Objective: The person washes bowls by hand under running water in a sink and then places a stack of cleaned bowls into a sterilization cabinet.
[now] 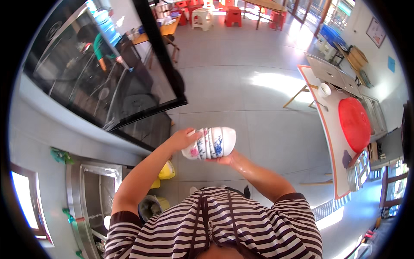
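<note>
A stack of white patterned bowls [215, 141], bearing blue and pink designs, is held in front of my body, tipped on its side. My left hand [186, 140] grips the left end of the stack, its thumb over the outer wall. Under the right part of the stack, my right hand [225, 158] supports it from below; most of those fingers are hidden behind the bowls. My right forearm looks wet.
A black-framed glass panel [165, 64] juts out on the left, with a person in a green sleeve [97, 47] beyond. At lower left is a steel sink [75, 181] near a lined bin [148, 207]. On the right, a table [326, 129] carries a red round lid or basin [354, 124].
</note>
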A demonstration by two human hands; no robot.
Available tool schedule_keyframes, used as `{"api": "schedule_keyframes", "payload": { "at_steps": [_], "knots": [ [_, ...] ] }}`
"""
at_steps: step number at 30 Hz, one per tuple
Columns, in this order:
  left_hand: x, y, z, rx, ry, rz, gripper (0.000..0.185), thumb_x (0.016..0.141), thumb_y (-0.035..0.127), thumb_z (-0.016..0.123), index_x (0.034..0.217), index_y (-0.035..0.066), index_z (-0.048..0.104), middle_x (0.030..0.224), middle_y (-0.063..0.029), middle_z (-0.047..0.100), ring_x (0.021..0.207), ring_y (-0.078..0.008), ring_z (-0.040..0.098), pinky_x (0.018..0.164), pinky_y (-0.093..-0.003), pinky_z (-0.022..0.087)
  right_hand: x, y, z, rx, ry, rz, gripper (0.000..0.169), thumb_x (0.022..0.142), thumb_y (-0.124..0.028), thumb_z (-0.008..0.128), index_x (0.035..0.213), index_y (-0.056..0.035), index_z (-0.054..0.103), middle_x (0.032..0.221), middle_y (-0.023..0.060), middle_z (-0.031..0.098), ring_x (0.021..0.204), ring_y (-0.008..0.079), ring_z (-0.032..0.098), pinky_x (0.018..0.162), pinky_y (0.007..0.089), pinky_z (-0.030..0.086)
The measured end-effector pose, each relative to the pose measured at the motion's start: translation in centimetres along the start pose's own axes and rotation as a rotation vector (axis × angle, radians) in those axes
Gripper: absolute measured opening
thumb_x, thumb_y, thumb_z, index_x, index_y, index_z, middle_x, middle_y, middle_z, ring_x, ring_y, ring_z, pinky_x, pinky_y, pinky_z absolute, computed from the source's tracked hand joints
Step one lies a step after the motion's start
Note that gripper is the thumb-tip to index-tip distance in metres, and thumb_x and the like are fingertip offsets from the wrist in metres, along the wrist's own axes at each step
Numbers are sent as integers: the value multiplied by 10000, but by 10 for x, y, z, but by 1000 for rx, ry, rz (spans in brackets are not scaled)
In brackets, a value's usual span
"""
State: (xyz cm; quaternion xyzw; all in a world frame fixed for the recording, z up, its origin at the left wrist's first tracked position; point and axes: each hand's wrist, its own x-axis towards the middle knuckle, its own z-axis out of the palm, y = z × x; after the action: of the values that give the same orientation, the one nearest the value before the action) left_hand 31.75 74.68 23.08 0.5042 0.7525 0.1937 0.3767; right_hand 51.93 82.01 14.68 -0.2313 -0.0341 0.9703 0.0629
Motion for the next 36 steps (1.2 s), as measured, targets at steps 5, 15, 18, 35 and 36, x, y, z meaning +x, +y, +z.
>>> {"api": "schedule_keyframes", "payload": {
  "at_steps": [5,15,18,35,36],
  "knots": [
    [86,103,21,-395,-295,105,618,858,443,593,1298,39,431,1202,-99,543,1056,-200,549,886,-342,456,-57,-105,-10,-115,23,-267,433,907,-425,403,1166,-121,568,1148,123,601,1004,318,604,777,518,523],
    [234,147,49,-1248,-325,428,728,834,392,648,1366,64,274,1264,-97,471,1155,-213,487,959,-400,432,-95,-291,82,-653,400,-631,444,869,-353,535,1182,-37,527,1117,155,587,974,316,610,798,509,525],
    [262,156,49,-1532,-383,522,738,832,414,645,1368,71,272,1311,-91,438,1212,-219,441,1008,-400,390,-104,-320,148,-1155,457,-568,452,853,-219,567,1246,-23,463,1123,143,575,999,282,594,796,425,542],
    [324,126,-155,-1503,610,710,654,876,474,540,1340,76,309,1282,-81,453,1174,-192,468,955,-377,433,102,-439,296,-1207,-296,-237,529,881,-220,518,1363,-177,302,1239,69,500,1056,257,562,790,450,515],
    [309,122,-161,-1506,714,651,658,867,483,550,1332,75,326,1268,-83,469,1164,-193,479,952,-377,436,115,-431,304,-1195,-336,-175,556,861,-205,520,1367,-182,290,1257,58,478,1081,247,540,810,445,503]
  ]
}}
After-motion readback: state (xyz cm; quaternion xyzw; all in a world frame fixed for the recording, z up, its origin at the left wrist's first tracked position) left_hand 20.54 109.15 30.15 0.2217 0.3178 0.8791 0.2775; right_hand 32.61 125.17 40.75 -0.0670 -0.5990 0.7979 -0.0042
